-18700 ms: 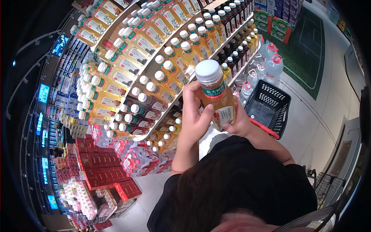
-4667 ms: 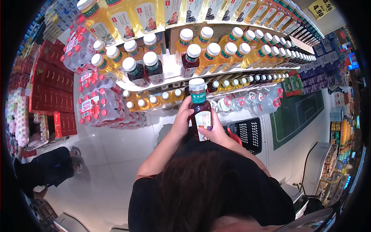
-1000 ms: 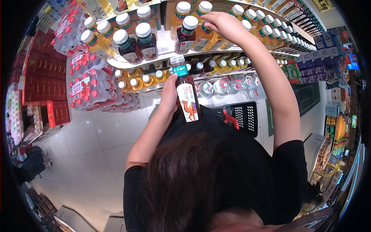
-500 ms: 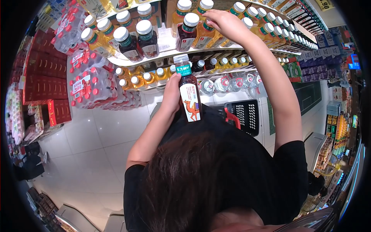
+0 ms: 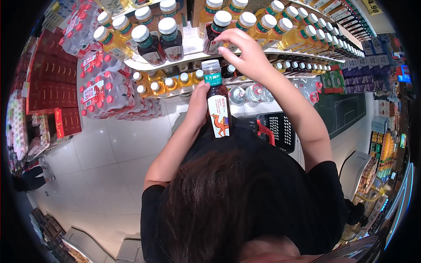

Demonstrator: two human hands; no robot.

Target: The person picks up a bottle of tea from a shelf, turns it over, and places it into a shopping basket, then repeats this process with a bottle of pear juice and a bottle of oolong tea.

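My left hand is wrapped round a dark tea bottle with a white cap, a green neck band and a camel on its label, held upright in front of my chest. Above and right of that bottle, my right hand has its thumb and fingers apart, holding nothing. Its fingertips overlap the lower part of a dark bottle at the shelf's front edge. Yellow tea bottles stand behind and right of this hand. Two more dark bottles stand to the left, across a gap on the shelf.
A lower shelf carries yellow bottles and large clear jugs. Shrink-wrapped bottle packs and red boxes are stacked at left. A black basket with a red handle is at my right side. Far left, another person's legs show.
My right hand has come down and left from the yellow bottles to the front dark bottle. My left hand keeps its bottle almost in place. The shelf view has shifted slightly.
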